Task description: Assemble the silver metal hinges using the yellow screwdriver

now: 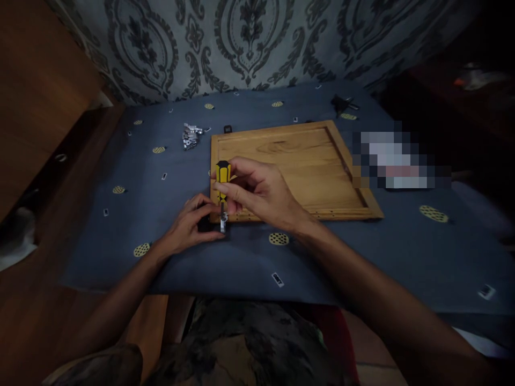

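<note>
My right hand [257, 187] is closed round the yellow-and-black handle of a screwdriver [222, 179], held upright with its shaft pointing down. The shaft meets a small shiny metal hinge [223, 222] at the near left corner of a framed wooden panel [293, 166]. With thumb and fingers, my left hand [193, 222] pinches the hinge from the left side. The panel lies flat with its raised frame upward, and small dark holes run along its near edge. The screwdriver's tip and any screw are too small to make out.
A pile of shiny metal hinges [191, 135] lies beyond the panel's left side. A small black object [228, 129] sits at its far left corner, a dark tool-like object [343, 103] at the far right. A blurred patch [396, 161] covers something right of the panel. Blue patterned cloth [161, 198] lies underneath.
</note>
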A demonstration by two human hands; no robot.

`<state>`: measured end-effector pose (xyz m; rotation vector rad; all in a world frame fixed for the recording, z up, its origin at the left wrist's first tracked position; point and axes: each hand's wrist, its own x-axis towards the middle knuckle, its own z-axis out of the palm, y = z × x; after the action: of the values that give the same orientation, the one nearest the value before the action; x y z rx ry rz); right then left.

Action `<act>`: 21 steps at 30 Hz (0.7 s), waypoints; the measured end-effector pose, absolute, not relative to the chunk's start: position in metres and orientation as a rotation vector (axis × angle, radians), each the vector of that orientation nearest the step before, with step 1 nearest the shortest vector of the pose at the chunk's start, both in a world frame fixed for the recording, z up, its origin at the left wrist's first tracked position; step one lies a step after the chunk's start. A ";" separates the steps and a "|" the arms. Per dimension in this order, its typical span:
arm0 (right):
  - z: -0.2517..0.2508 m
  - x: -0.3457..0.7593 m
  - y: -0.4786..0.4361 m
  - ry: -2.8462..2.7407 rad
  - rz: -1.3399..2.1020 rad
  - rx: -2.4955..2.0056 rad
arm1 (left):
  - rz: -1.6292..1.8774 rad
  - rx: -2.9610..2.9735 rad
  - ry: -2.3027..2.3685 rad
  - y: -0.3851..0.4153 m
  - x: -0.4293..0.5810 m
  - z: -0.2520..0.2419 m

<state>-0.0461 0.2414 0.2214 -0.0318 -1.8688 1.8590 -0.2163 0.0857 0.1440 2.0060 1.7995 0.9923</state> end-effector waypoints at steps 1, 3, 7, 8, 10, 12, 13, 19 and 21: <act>0.221 -0.046 0.242 -1.871 1.847 -0.048 | 0.998 2.007 1.797 0.086 -0.216 0.144; 0.220 -0.046 0.242 -1.869 1.827 -0.064 | 1.010 2.014 1.783 0.086 -0.217 0.144; 0.219 -0.046 0.242 -1.868 1.795 -0.076 | 0.988 2.001 1.780 0.086 -0.217 0.145; 0.218 -0.046 0.243 -1.871 1.786 -0.078 | 0.982 1.996 1.785 0.086 -0.217 0.146; 0.217 -0.046 0.243 -1.880 1.771 -0.072 | 0.981 1.992 1.792 0.085 -0.217 0.146; 0.216 -0.046 0.244 -1.889 1.761 -0.073 | 0.989 2.000 1.794 0.086 -0.217 0.146; 0.216 -0.045 0.244 -1.891 1.752 -0.078 | 0.993 2.006 1.793 0.086 -0.217 0.145; 0.214 -0.046 0.243 -1.898 1.698 -0.100 | 1.009 2.016 1.779 0.085 -0.217 0.145; 0.213 -0.046 0.242 -1.919 1.690 -0.086 | 0.989 2.000 1.797 0.085 -0.216 0.146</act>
<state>-0.0457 0.2418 0.2131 -0.0864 -1.9191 1.6902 -0.2164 0.0853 0.1461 2.0005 1.7970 0.9890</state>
